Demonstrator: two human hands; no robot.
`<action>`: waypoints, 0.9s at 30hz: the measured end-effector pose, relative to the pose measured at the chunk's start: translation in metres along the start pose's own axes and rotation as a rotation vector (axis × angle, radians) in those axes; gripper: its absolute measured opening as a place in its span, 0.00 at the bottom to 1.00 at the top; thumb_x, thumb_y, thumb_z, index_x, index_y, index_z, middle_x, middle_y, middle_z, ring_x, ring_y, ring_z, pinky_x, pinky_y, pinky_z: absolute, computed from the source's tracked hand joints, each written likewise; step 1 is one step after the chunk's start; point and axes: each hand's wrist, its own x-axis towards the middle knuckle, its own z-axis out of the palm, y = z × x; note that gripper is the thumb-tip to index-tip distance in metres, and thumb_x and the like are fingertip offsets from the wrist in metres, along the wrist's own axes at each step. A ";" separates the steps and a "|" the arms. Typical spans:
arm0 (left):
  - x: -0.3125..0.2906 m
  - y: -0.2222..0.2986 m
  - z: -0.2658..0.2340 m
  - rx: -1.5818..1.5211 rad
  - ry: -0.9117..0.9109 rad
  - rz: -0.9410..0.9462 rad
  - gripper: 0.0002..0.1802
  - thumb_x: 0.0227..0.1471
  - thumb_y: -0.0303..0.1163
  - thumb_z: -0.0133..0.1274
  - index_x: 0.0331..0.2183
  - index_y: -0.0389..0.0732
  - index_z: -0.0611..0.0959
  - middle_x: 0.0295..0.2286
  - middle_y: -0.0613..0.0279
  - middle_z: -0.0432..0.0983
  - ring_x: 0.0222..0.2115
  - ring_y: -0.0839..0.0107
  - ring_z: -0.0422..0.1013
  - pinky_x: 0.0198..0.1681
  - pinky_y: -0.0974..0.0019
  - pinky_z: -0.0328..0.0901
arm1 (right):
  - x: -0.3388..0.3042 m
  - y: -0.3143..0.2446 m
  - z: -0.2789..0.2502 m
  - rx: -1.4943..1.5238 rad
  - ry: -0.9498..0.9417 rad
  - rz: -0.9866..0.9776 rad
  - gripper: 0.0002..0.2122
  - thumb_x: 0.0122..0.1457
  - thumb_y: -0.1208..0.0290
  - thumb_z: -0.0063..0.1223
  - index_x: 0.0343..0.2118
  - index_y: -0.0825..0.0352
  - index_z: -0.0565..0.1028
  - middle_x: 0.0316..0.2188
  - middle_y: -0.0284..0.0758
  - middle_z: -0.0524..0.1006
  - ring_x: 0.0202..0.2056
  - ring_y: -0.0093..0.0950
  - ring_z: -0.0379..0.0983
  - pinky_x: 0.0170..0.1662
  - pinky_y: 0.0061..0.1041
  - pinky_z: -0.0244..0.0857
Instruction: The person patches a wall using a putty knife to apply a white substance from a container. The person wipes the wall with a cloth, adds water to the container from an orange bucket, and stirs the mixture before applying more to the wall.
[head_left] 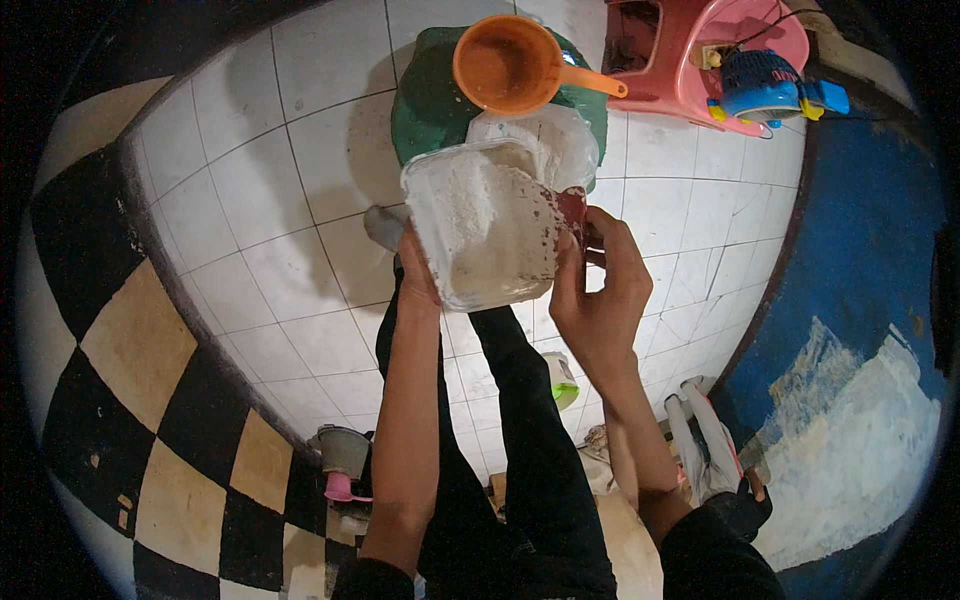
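A clear rectangular plastic container (pixel 478 225), smeared inside with white residue, is held up at the picture's centre. My left hand (pixel 418 270) grips its left edge. My right hand (pixel 597 285) is on its right side, with the fingers closed on a dark red scrap (pixel 572 207) pressed against the container's corner. Behind the container stands a green bucket (pixel 425 105). An orange dipper (pixel 510 62) and a white plastic piece (pixel 555 135) rest on the bucket's top.
White tiled floor lies below, edged on the left by a black-and-cream chequered wall. A pink plastic stool (pixel 690 60) with a blue round device (pixel 762 85) stands at the upper right. A small green-and-white bottle (pixel 562 380) and a grey cup (pixel 343 452) sit near my legs.
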 end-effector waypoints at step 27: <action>-0.014 0.042 -0.088 -0.062 0.096 0.173 0.31 0.57 0.54 0.38 0.54 0.42 0.68 0.50 0.57 0.68 0.49 0.61 0.67 0.50 0.58 0.66 | 0.208 0.158 0.089 -0.477 -0.405 -0.167 0.27 0.60 0.43 0.35 0.30 0.63 0.79 0.24 0.48 0.77 0.29 0.47 0.76 0.36 0.45 0.69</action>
